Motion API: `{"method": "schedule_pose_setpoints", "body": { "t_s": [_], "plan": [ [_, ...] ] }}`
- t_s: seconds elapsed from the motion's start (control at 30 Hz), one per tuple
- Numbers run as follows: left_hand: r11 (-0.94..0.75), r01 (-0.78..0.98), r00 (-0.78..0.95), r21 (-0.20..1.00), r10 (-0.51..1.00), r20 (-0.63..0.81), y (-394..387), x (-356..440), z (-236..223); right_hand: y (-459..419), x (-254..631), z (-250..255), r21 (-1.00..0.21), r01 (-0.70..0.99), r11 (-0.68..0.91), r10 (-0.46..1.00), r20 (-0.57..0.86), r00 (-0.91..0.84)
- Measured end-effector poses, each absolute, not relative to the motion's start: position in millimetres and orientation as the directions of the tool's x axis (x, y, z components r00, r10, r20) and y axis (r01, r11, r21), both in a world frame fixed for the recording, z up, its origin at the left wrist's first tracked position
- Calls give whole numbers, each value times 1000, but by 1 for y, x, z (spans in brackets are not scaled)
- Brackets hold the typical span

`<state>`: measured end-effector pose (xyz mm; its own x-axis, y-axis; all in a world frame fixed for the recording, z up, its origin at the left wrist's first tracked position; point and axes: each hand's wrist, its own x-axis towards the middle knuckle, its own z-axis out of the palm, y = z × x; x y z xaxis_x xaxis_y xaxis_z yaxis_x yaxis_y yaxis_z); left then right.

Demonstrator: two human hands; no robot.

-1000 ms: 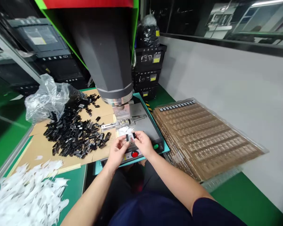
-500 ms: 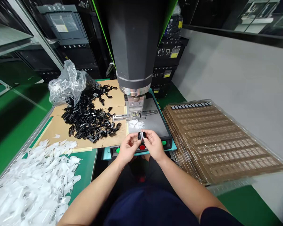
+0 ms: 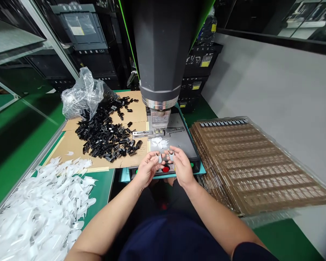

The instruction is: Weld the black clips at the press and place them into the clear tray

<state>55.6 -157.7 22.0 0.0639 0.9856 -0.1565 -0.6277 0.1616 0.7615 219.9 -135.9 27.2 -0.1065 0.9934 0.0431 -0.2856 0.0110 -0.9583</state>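
Cardboard under black clips

Our left hand and right hand: bare, no gloves, no rings or watch we can make out. Our forearms behind hands: bare up to elbows and past. Dark navy short sleeve at our right upper arm, well behind right hand. Dark navy garment over our lap, between both arms, below hands. Fingernails too small to judge.

Probably a factory assembly station: press machine, heaped black parts, stacked trays.
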Motion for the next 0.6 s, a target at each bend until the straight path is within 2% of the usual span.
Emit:
{"method": "schedule_pose_setpoints", "body": {
  "t_s": [0.2, 0.6],
  "plan": [
    [240, -719, 157, 652, 970, -184, -159, 53, 21, -137, 220, 36, -896, -429, -112, 979, -25, -203],
    [256, -730, 188, 633, 967, -174, -161, 53, 20, -138, 217, 36, -877, -456, -151, 973, -50, -226]
  ]
}}
